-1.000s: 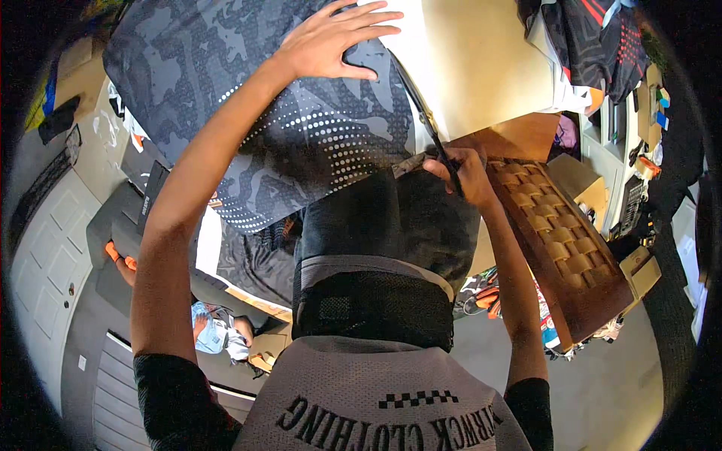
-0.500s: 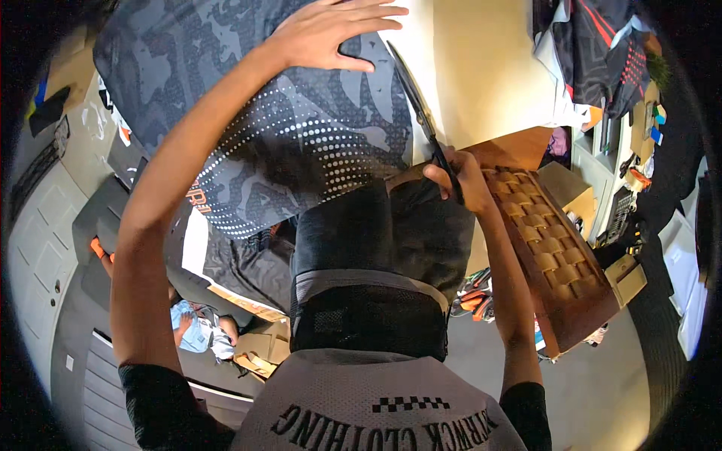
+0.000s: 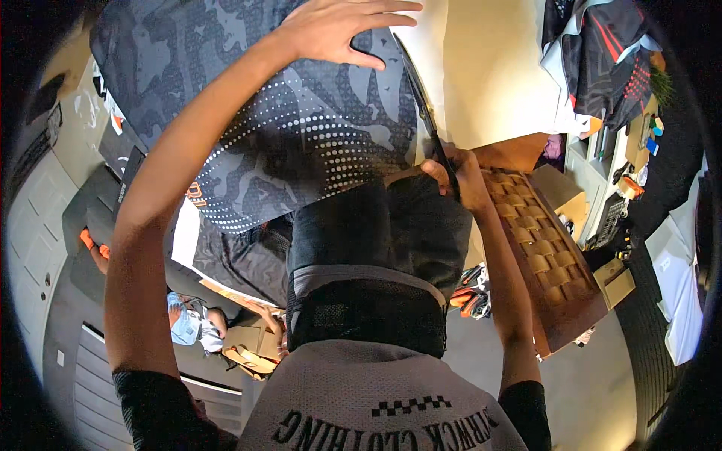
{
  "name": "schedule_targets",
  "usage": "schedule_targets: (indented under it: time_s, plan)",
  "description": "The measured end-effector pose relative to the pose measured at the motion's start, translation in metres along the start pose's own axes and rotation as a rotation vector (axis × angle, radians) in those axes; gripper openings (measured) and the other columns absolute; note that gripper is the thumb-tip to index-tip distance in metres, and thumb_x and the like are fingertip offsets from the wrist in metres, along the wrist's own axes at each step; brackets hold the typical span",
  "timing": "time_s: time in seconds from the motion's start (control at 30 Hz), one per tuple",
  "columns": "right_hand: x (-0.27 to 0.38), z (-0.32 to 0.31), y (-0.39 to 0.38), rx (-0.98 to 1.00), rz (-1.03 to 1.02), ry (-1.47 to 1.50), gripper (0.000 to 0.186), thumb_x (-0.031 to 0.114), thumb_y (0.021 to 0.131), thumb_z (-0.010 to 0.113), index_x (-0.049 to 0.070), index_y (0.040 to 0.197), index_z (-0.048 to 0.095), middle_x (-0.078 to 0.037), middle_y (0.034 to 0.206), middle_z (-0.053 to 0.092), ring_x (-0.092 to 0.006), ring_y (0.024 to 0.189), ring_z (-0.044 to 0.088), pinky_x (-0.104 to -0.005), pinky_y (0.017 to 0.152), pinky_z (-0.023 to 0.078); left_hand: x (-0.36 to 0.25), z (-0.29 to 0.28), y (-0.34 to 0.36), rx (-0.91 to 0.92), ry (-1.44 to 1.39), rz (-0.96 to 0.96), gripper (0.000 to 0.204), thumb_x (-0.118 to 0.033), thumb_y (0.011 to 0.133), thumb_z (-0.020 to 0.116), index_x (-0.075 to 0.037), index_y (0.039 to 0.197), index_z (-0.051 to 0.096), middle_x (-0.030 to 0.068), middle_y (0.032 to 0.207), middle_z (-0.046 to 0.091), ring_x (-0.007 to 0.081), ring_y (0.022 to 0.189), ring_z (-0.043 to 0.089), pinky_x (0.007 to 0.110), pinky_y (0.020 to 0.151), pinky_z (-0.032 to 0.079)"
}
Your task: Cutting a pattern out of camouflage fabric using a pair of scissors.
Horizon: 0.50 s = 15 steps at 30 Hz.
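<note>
A dark blue-grey cloth [image 3: 226,68] with a camouflage print and rows of white dots spreads over the work surface in front of me. My left hand [image 3: 338,28] rests palm down near its right edge, fingers stretched out and thumb apart. Long black scissors [image 3: 418,94] are gripped in my right hand [image 3: 465,180], close to my body. Their blades point away from me along the cloth's right edge, looking nearly closed together. Beyond that edge lies a cream surface [image 3: 496,68], brightly lit beside the blades.
A brown wooden piece with a woven panel [image 3: 545,240] stands at my right. Dark garments with red marks [image 3: 602,52] lie at the far right, near a keyboard [image 3: 605,222]. Low on the left are another person [image 3: 197,325] and an open carton [image 3: 252,347].
The view has shifted slightly. Both hands keep nearly the same pose, and the scissors stay along the cloth's edge. At lower left, a person's arm now shows beside the carton.
</note>
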State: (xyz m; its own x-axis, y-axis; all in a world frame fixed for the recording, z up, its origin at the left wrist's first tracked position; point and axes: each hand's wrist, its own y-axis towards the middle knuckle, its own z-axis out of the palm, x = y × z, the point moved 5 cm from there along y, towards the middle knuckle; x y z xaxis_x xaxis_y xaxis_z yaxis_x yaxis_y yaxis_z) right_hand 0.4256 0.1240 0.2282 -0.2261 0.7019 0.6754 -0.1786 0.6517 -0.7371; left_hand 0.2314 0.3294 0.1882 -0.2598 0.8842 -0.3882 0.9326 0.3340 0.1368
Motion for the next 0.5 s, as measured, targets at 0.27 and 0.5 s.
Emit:
schedule_targets:
  time_s: [0.27, 0.5]
  plan:
    - [-0.008, -0.005, 0.001, 0.042, 0.046, 0.038, 0.031, 0.028, 0.082, 0.077, 0.005, 0.074, 0.058, 0.002, 0.059, 0.049, -0.0077, 0.045, 0.042, -0.0222, 0.045, 0.033, 0.001, -0.001, 0.001, 0.009, -0.01, 0.005, 0.083, -0.069, 0.084, 0.055, -0.014, 0.145, 0.044, 0.0041, 0.155, 0.038, 0.0217, 0.146, 0.029, 0.046, 0.12, 0.018]
    - [-0.012, -0.003, 0.001, 0.003, 0.024, 0.02, 0.028, 0.024, 0.081, 0.078, 0.003, 0.077, 0.059, 0.0, 0.062, 0.053, -0.0075, 0.044, 0.041, -0.0224, 0.044, 0.033, 0.001, 0.0, 0.002, 0.026, 0.007, 0.003, 0.084, -0.069, 0.083, 0.056, -0.014, 0.144, 0.045, 0.0037, 0.155, 0.037, 0.0221, 0.145, 0.03, 0.047, 0.12, 0.018]
